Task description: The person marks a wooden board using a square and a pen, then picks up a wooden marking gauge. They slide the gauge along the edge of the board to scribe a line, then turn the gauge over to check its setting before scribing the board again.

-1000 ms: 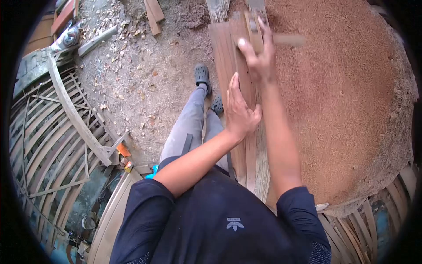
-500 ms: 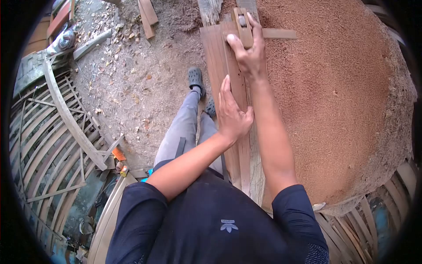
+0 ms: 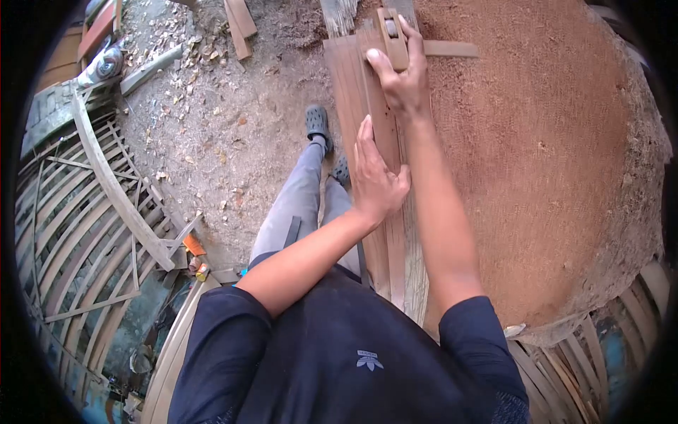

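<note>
In the head view my right hand (image 3: 408, 83) is closed around a wooden hand plane (image 3: 397, 55) near the far end of the work. A thumb lies on its near left side and the fingers run along its right. Beneath the plane stretches a long reddish-brown plank (image 3: 383, 134), beside a wider board (image 3: 345, 74) on its left. My left hand (image 3: 378, 185) rests on the wood closer to my body, fingers stretched forward and thumb out to the right. The underside of the plane is hidden.
A weathered beam (image 3: 417, 272) runs under the planks, and a short wooden strip (image 3: 450, 49) juts out to the right. Sawdust (image 3: 544, 155) covers the ground there. Curved boat-like ribs (image 3: 85, 247) stand at the left. Wood offcuts (image 3: 239, 32) lie at the top.
Both hands and the plane keep nearly the same place on the planks. The whole view has shifted only slightly.
</note>
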`<state>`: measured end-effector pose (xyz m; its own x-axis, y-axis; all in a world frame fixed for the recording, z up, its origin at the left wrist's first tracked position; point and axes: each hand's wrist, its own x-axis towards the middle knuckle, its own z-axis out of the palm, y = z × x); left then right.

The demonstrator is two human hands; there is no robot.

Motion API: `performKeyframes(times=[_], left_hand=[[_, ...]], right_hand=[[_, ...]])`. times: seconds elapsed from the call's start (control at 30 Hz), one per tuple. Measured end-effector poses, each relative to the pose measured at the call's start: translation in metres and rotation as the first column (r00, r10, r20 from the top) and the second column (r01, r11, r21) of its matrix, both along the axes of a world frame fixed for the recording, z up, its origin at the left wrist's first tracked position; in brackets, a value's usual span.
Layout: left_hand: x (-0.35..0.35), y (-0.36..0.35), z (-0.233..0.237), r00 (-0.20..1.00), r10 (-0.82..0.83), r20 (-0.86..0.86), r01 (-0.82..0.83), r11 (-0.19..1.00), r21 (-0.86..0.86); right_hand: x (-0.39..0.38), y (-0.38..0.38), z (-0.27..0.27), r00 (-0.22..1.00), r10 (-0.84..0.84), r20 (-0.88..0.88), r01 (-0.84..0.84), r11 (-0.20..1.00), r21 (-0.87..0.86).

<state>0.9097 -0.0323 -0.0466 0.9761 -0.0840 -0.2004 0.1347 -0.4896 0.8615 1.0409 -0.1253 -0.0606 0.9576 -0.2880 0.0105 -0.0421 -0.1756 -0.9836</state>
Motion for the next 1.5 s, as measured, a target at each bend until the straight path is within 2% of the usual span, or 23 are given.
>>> performKeyframes(times=[0.07,0.1,0.13,0.2,0.23,0.33,0.4,0.47,0.5,0.6,0.63,0.67,0.73,0.8,0.93,1.0,1.03,1.2,1.27,1.3,1.33,1.4,1.5], left_hand=[[0.007,0.001,0.000,1.000,0.003,-0.019,-0.004,0.999,-0.043],[0.011,0.001,-0.002,1.000,0.006,-0.007,-0.006,0.999,-0.043],[0.010,0.001,-0.004,1.000,0.007,0.021,-0.006,1.000,-0.030],[0.005,0.000,-0.005,0.999,0.005,0.033,-0.004,1.000,-0.016],[0.006,0.000,-0.003,1.000,0.000,0.029,0.000,1.000,0.000],[-0.001,0.000,-0.001,0.999,-0.003,0.037,0.003,1.000,0.010],[0.008,0.001,-0.006,0.998,0.011,0.067,-0.011,1.000,-0.002],[0.005,0.000,-0.005,0.999,0.022,0.044,-0.020,0.998,-0.055],[0.008,-0.001,-0.006,0.999,0.019,0.044,-0.017,0.998,-0.057],[0.003,0.002,-0.003,1.000,0.000,0.016,0.000,1.000,-0.007],[0.004,0.002,-0.005,0.999,0.003,0.036,-0.002,1.000,-0.026],[0.004,0.000,-0.008,0.999,0.014,0.052,-0.012,0.999,-0.044],[0.006,0.001,-0.004,0.999,0.009,0.046,-0.008,1.000,-0.020],[0.002,0.001,-0.002,0.999,-0.005,0.037,0.005,1.000,0.000],[0.010,0.001,-0.003,0.999,-0.002,0.034,0.002,1.000,-0.010],[0.008,0.000,-0.004,0.999,0.002,0.047,-0.001,1.000,-0.011],[0.009,0.000,-0.004,0.998,0.006,0.056,-0.005,1.000,-0.015],[0.009,0.000,-0.005,1.000,0.015,0.019,-0.014,1.000,-0.025],[0.005,0.000,-0.004,0.999,0.010,0.031,-0.009,1.000,-0.026],[0.009,0.000,-0.004,0.999,0.008,0.035,-0.007,1.000,-0.029],[0.010,0.000,-0.004,0.999,0.004,0.042,-0.003,1.000,-0.017],[0.002,0.002,-0.002,0.999,-0.006,0.041,0.007,1.000,-0.004],[0.007,0.001,-0.007,0.998,0.010,0.069,-0.010,1.000,-0.001]], right_hand=[[0.000,0.000,0.002,1.000,0.015,0.012,-0.016,1.000,0.026],[-0.013,-0.002,-0.018,0.990,0.014,0.139,0.005,0.991,-0.137],[-0.010,-0.001,-0.016,0.989,0.020,0.143,0.000,0.991,-0.136],[-0.011,0.000,-0.012,1.000,0.006,0.007,-0.006,0.999,0.043],[0.003,0.001,0.009,0.999,0.009,-0.047,-0.006,0.998,0.057],[0.001,-0.002,-0.008,0.999,0.035,0.023,-0.036,0.997,0.064],[-0.008,0.001,-0.011,0.994,0.024,0.104,-0.022,0.999,-0.026],[-0.007,0.005,0.008,0.999,0.021,-0.039,-0.015,0.987,0.159],[0.011,0.000,0.003,1.000,0.027,-0.014,-0.027,0.999,0.029],[0.005,0.000,0.004,1.000,0.018,0.023,-0.017,1.000,-0.021],[-0.005,0.001,-0.006,0.986,0.038,0.164,-0.024,0.996,-0.089],[-0.004,-0.003,-0.019,0.984,0.045,0.172,-0.030,0.995,-0.092],[-0.008,0.002,0.000,0.998,0.003,0.067,-0.008,0.998,0.067],[0.004,-0.001,0.001,1.000,-0.011,-0.026,0.013,0.998,0.054],[-0.017,0.000,-0.011,0.993,0.019,0.120,-0.008,0.996,-0.087],[-0.022,0.001,-0.008,1.000,0.000,-0.011,0.001,0.998,0.061],[-0.007,-0.002,-0.014,0.999,0.007,0.050,-0.008,1.000,0.023],[-0.023,-0.001,-0.005,0.999,0.022,0.047,-0.021,1.000,-0.012],[-0.030,0.003,0.002,1.000,0.013,0.012,-0.014,0.997,0.076],[-0.018,0.000,0.001,0.999,0.021,0.031,-0.019,0.998,-0.054],[-0.020,0.000,0.002,1.000,0.020,0.021,-0.019,0.998,-0.054],[-0.021,0.002,0.007,0.995,0.008,-0.095,-0.001,0.997,0.078],[-0.033,0.003,-0.001,1.000,0.010,0.006,-0.011,0.997,0.076]])
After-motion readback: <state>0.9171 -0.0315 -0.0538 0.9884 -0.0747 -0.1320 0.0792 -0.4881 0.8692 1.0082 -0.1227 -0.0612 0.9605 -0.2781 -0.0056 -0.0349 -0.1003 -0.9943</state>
